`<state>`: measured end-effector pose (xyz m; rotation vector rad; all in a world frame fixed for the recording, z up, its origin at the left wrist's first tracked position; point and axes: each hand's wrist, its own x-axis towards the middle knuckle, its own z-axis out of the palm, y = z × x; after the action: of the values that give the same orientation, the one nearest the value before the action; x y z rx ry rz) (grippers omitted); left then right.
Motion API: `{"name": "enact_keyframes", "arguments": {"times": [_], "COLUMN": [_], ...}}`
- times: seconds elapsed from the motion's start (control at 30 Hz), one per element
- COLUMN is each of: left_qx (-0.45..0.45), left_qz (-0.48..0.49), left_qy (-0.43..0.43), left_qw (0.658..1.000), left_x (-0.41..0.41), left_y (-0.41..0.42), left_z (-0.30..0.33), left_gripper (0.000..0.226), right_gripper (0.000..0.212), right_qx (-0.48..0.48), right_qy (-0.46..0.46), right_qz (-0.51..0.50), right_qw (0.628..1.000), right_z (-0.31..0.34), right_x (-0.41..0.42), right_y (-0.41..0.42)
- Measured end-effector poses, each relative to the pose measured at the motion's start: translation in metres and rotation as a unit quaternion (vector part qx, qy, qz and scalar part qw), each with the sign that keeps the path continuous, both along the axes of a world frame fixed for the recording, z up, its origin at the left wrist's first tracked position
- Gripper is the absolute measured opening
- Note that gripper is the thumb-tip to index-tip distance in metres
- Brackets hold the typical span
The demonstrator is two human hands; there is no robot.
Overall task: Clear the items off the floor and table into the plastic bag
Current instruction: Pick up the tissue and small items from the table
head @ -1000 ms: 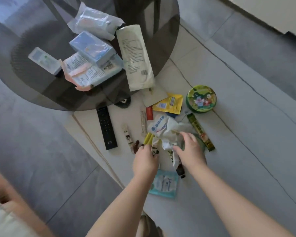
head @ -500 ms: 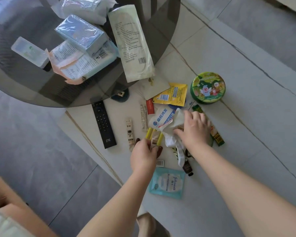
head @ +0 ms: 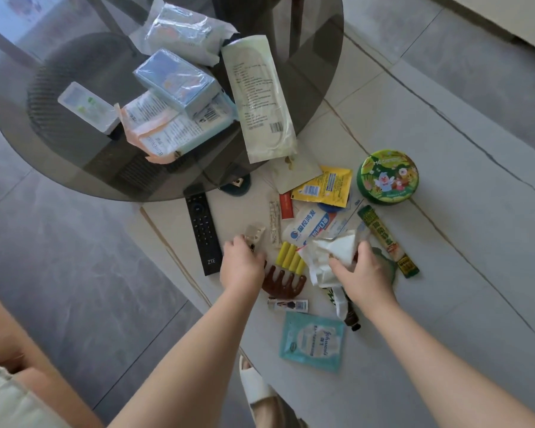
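A round smoked-glass table (head: pixel 74 168) carries, from its left side to its right: a flat clear plastic case (head: pixel 87 108), an orange-edged packet of printed sheets (head: pixel 158 134) with a blue wrapped box (head: pixel 176 80) lying on top of it, a crumpled clear wrapper (head: pixel 183 32) beyond the box, and a long white sealed pouch (head: pixel 257 97) whose lower end overhangs the table's rim.

On the floor below the table's rim, a black remote (head: pixel 204 233) lies furthest left. Just right of it the left hand (head: pixel 241 267) has its fingers curled round a small pale packet (head: pixel 254 234), lifting one end. Right of that hand are a brown wide-toothed comb (head: pixel 283 281), yellow sticks (head: pixel 289 259), a small printed tube (head: pixel 288 304) and a teal sachet (head: pixel 312 339).

Further right, the right hand (head: pixel 365 273) grips the crumpled white plastic bag (head: pixel 325 254), fingers closed on its bunched edge; what the bag contains cannot be told. A brown bottle (head: pixel 351 318) lies under that wrist. Above the bag are a white-blue sachet (head: pixel 309 225) and a yellow sachet (head: pixel 325 185). Right of the bag lies a green stick pack (head: pixel 386 240), and beyond it a closed round green tin (head: pixel 387 177).
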<state>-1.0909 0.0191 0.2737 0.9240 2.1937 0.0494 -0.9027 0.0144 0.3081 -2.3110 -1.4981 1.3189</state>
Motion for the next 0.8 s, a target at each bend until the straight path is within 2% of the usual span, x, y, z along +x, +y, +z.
{"name": "enact_keyframes", "arguments": {"times": [0.13, 0.23, 0.33, 0.43, 0.6, 0.8], "left_qx": [-0.027, 0.01, 0.053, 0.042, -0.011, -0.006], "left_qz": [0.001, -0.02, -0.021, -0.008, -0.008, -0.039], "left_qy": [0.035, 0.051, -0.006, -0.062, -0.036, -0.023], "left_qw": [0.999, 0.998, 0.998, 0.997, 0.999, 0.999], "left_x": [0.0, 0.0, 0.005, 0.015, 0.025, 0.022], "left_y": [0.006, 0.014, 0.031, 0.046, 0.053, 0.05], "left_z": [-0.007, -0.002, 0.005, 0.006, -0.008, -0.007], "left_gripper": [0.022, 0.024, 0.021, 0.013, 0.032, 0.022], "right_gripper": [0.025, 0.025, 0.026, 0.025, 0.026, 0.031], "right_qx": [-0.005, -0.008, -0.012, -0.013, 0.014, 0.02], "right_qy": [0.027, 0.048, 0.055, 0.059, 0.048, 0.048], "right_qz": [-0.036, -0.067, -0.091, -0.112, -0.165, -0.192], "right_qw": [0.999, 0.997, 0.994, 0.992, 0.985, 0.98], "right_z": [-0.008, -0.004, -0.001, -0.005, -0.013, -0.01], "right_x": [-0.003, -0.006, -0.008, -0.007, 0.005, 0.028], "right_y": [-0.01, -0.008, -0.004, -0.002, -0.005, -0.013]}}
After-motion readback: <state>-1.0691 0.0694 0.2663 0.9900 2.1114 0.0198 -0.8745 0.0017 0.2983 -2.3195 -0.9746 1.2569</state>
